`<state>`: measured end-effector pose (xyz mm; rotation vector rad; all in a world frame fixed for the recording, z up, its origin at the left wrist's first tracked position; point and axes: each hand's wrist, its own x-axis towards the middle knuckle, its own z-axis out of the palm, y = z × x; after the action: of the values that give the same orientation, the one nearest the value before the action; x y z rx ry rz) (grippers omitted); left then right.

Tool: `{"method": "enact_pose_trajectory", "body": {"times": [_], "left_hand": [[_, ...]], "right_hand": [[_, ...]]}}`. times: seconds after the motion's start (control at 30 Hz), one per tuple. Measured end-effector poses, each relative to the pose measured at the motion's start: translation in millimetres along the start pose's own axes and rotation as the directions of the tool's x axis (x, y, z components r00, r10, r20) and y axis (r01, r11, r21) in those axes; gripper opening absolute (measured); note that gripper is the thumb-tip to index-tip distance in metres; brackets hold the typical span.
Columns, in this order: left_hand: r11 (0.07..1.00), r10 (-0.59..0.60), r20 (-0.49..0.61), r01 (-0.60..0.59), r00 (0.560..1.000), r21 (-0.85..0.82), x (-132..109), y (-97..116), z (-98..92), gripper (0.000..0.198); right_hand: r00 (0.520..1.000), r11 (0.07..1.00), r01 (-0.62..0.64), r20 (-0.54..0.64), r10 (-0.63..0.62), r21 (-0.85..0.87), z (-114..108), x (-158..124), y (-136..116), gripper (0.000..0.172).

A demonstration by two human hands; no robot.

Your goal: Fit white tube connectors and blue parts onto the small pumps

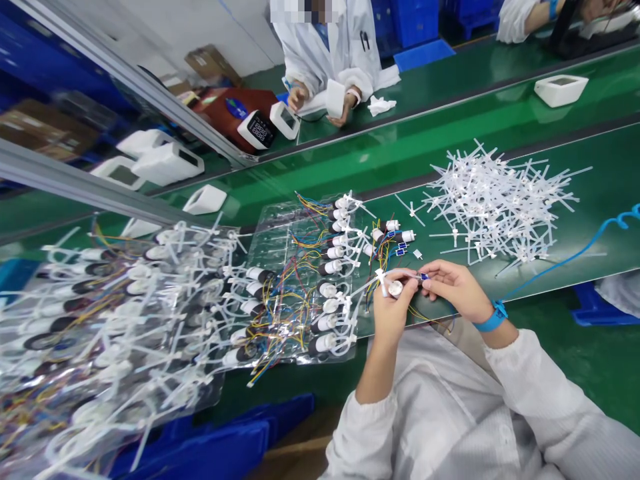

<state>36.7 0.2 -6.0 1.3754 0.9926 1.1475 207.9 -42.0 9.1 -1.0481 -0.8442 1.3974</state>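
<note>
At the near edge of the green bench, my left hand is closed around a small round white-ended part, likely a mini pump, with white tubing joined to it. My right hand pinches a small blue component at the end of a tube reaching from my left hand. Coloured wires hang below the hands. Just beyond them lie a few loose black-and-white pumps with wires and small blue pieces. My fingers partly hide the held pump.
A heap of white tube pieces with connectors lies right of centre. Rows of wired pumps on clear plastic trays fill the left. A blue coiled cord runs right. Across the bench, a person holds a white device.
</note>
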Motion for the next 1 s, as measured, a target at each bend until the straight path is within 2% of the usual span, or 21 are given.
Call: {"method": "enact_pose_trajectory", "body": {"times": [0.33, 0.53, 0.8, 1.0], "left_hand": [[1.000, -0.013, -0.014, 0.014, 1.000, 0.025, 4.4, 7.0, 1.9, 0.013], [0.997, -0.066, 0.053, 0.064, 0.996, 0.050, 4.6, 7.1, -1.5, 0.016], [0.994, -0.099, 0.023, 0.100, 0.995, -0.034, 1.1, 3.2, -0.8, 0.014], [0.990, -0.113, 0.027, 0.115, 0.993, -0.081, 0.7, -4.9, -2.5, 0.023]], "right_hand": [[1.000, 0.996, 0.005, -0.021, -0.007, -0.085, -5.5, -2.7, 6.8, 0.038], [1.000, 0.996, 0.018, -0.014, -0.019, -0.091, -6.6, -3.8, 6.1, 0.036], [1.000, 0.997, 0.018, 0.017, -0.017, -0.068, -3.5, -3.2, 0.1, 0.036], [0.999, 0.999, 0.037, 0.041, -0.035, -0.041, -3.9, -2.7, 0.9, 0.039]]}}
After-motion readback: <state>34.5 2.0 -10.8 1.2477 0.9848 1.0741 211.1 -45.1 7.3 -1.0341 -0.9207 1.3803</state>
